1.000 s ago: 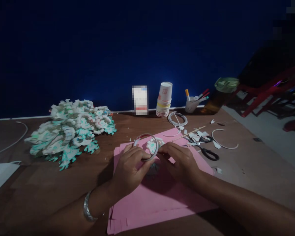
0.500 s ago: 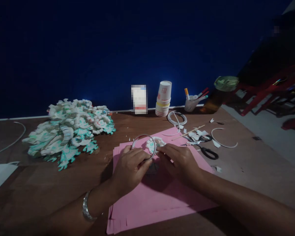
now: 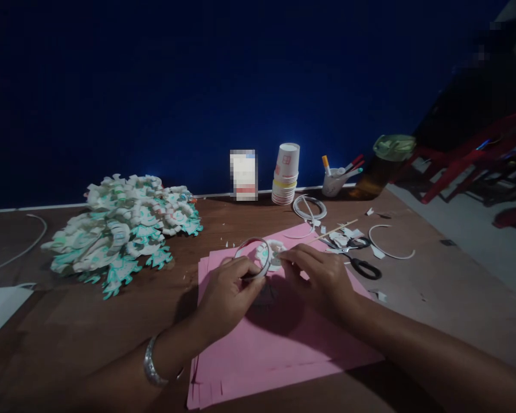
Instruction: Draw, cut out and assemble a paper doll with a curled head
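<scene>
My left hand [image 3: 231, 289] grips a thin ring-shaped roll of tape [image 3: 267, 259] between thumb and fingers, tilted above the stack of pink paper [image 3: 241, 367]. Close beside it, my right hand [image 3: 320, 278] has its thumb and fingertips pinched together; whatever they hold is too small to make out. Between the hands, behind the roll, a white paper cut-out [image 3: 277, 248] with green drawn lines lies on the pink sheets, partly covered by the roll and fingers.
Cut-outs with green edges [image 3: 144, 215] are piled at the left. Scissors [image 3: 365, 268], paper scraps [image 3: 344, 236] and a thin stick [image 3: 333, 231] lie at the right. Behind stand stacked paper cups [image 3: 289, 162], a cup of pens [image 3: 333, 183] and a coil of white tubing [image 3: 309, 207].
My right hand has drawn slightly to the right, away from the tape roll. The roll has turned a little in my left hand.
</scene>
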`<state>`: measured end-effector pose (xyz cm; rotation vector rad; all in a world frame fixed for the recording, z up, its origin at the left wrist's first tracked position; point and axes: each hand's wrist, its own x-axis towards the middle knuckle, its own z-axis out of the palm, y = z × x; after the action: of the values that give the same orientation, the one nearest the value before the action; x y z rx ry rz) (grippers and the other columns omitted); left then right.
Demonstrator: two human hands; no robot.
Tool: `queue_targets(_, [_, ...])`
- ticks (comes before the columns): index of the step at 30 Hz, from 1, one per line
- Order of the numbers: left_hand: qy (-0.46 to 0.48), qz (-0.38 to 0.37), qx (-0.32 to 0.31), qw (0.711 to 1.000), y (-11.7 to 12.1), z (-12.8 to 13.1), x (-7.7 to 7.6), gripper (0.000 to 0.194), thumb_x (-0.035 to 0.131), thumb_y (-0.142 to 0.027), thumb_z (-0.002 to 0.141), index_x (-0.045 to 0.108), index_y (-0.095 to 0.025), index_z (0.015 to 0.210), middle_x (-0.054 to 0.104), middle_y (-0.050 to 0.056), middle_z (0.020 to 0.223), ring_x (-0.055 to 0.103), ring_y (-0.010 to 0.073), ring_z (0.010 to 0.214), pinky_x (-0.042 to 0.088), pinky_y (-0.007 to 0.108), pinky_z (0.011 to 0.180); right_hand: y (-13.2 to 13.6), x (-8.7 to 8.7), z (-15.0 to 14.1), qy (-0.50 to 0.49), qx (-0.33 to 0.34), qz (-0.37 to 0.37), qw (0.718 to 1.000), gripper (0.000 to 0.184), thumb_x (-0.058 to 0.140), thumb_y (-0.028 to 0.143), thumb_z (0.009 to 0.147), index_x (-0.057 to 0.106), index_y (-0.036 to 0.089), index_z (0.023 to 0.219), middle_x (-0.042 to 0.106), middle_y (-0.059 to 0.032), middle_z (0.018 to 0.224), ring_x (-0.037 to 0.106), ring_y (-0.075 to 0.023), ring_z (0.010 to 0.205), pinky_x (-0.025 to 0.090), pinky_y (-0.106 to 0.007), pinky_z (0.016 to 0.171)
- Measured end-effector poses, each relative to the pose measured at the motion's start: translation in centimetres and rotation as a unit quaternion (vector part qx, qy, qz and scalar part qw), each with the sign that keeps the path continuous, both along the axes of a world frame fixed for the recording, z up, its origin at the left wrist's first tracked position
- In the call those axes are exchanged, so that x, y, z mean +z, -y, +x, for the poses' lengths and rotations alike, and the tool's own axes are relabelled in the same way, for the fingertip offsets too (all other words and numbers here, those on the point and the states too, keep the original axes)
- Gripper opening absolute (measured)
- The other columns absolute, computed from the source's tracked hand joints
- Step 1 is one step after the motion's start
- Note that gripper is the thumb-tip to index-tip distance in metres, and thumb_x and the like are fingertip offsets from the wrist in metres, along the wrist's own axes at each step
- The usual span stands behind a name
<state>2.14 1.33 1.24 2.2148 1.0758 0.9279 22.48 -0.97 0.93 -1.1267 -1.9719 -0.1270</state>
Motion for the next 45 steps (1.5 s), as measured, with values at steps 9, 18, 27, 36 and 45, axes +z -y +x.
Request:
queue_targets(9, [-0.007, 0.039, -0.011, 0.999, 0.1, 0.2, -0.1, 0.016, 0.056, -0.010, 0.083, 0.058, -0.020, 0.071, 0.065, -0.001, 0.071, 0.053, 0.0150, 0.068, 0.039, 0.029, 0.064, 0.3, -0.1, -0.5, 0.054, 0.014, 0.042, 0.998, 0.012, 0.057, 0.012, 0.093, 0.066, 0.016, 0.088, 0.073, -0.0039, 0.079, 0.066, -0.0149, 0.066, 0.046, -0.027, 0.057])
queue_targets(18, [-0.006, 0.107, 0.006, 0.994, -0.3, -0.1, 0.2, 0.018, 0.065, -0.022, 0.090, 0.060, -0.020, 0.073, 0.064, -0.002, 0.071, 0.055, 0.0148, 0.068, 0.038, 0.030, 0.068, -0.9, 0.3, 0.4, -0.260, 0.058, -0.185, 0.946, 0.010, 0.059, 0.022, 0.090, 0.066, 0.016, 0.093, 0.067, -0.0024, 0.076, 0.060, -0.0118, 0.058, 0.048, -0.025, 0.055])
queue_targets(27, [-0.133, 0.315, 0.002, 0.940, -1.2, -1.3, 0.2, 0.015, 0.056, -0.012, 0.092, 0.062, -0.019, 0.080, 0.066, 0.000, 0.071, 0.058, 0.0174, 0.070, 0.038, 0.041, 0.085, -1.1, -0.1, -0.9, -0.496, 0.237, -0.424, 0.719, 0.035, 0.074, 0.040, 0.083, 0.067, 0.020, 0.110, 0.070, -0.0083, 0.103, 0.067, -0.0183, 0.088, 0.056, -0.031, 0.075])
queue_targets(36, [-0.146, 0.384, -0.043, 0.911, -0.4, -1.0, 1.3, 0.018, 0.065, -0.021, 0.088, 0.062, -0.022, 0.105, 0.073, 0.005, 0.097, 0.064, 0.0243, 0.093, 0.037, 0.055, 0.105, -1.0, -0.3, -1.3, -0.285, 0.129, -0.241, 0.919, 0.003, 0.065, 0.020, 0.088, 0.065, 0.018, 0.085, 0.066, -0.0023, 0.081, 0.060, -0.0150, 0.074, 0.051, -0.028, 0.069])
queue_targets(45, [-0.046, 0.206, -0.055, 0.976, -0.5, -0.6, 2.1, 0.007, 0.059, -0.026, 0.094, 0.064, -0.022, 0.096, 0.072, 0.001, 0.092, 0.067, 0.0186, 0.091, 0.029, 0.057, 0.115, -1.1, 0.2, 0.4, 0.069, 0.117, 0.054, 0.989, 0.017, 0.056, 0.013, 0.094, 0.066, 0.018, 0.107, 0.072, -0.0102, 0.099, 0.064, -0.0217, 0.087, 0.052, -0.035, 0.073])
